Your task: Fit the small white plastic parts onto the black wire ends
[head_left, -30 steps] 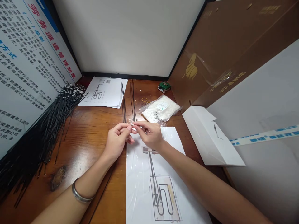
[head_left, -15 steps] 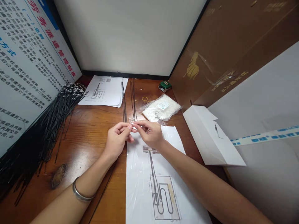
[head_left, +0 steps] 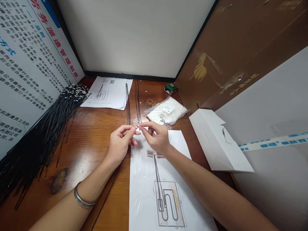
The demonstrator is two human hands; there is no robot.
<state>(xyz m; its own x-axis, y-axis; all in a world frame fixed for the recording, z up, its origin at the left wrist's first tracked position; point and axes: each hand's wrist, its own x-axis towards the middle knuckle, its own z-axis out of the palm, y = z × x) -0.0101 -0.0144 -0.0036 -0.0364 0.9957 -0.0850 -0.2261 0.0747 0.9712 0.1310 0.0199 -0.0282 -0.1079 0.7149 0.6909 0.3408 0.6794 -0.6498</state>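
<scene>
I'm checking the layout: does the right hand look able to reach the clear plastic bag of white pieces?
Probably yes: the bag lies just beyond the right hand, with nothing seen between them.

Left hand [head_left: 120,142] and right hand [head_left: 157,138] bare, both forearms [head_left: 204,176] likewise; dull silver, smooth metal bangle [head_left: 81,201] worn near the left wrist.

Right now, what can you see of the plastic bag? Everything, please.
The clear plastic bag lies flat on the wooden table, packed with small white pieces. A pale printed label sits on top; darker marks show nearer the front. Its edges are crumpled. The right hand is just in front; whether they touch can't be made out.
</scene>
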